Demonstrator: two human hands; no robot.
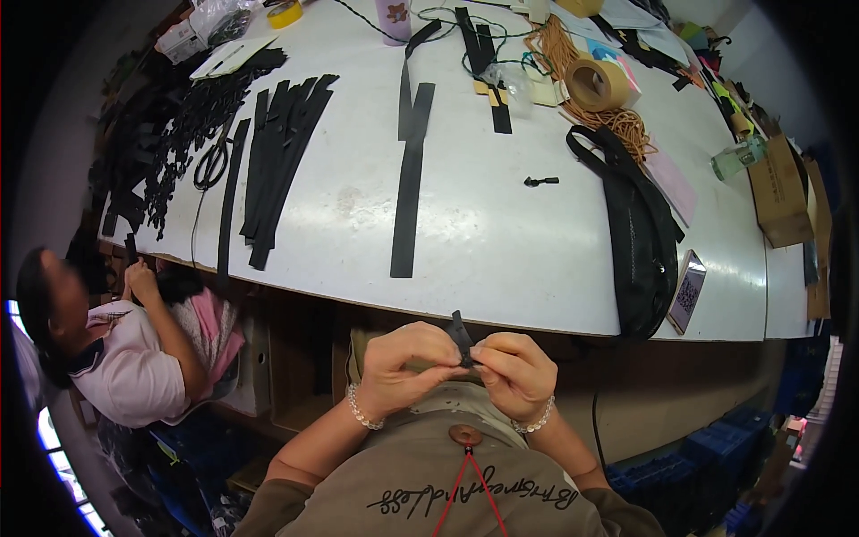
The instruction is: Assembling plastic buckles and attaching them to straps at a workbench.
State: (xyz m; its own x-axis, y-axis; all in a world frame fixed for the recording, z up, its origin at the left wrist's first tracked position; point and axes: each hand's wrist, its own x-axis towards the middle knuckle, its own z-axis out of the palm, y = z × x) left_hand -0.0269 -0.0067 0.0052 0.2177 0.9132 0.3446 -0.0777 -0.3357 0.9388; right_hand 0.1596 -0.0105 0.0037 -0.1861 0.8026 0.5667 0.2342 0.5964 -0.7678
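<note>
Between my two hands, just off the table's front edge, is a short black strap piece (460, 331). My left hand (407, 358) pinches it from the left side, thumb and fingertips together. From the other side my right hand (517, 367) pinches its lower end, and the fingertips of both hands almost meet. The fingers cover most of the piece; one end sticks up above them. Ahead on the white table (349, 215) lie long flat black straps (409, 197), and a small black strap with a fitting (540, 182) rests farther right.
A bundle of black straps (282, 170), scissors (212, 166) and a heap of small black pieces (201, 112) lie left. To the right are a black bag (631, 242), a phone (686, 293), brown tape (597, 85) and a bottle (738, 158). A co-worker (134, 358) sits at left.
</note>
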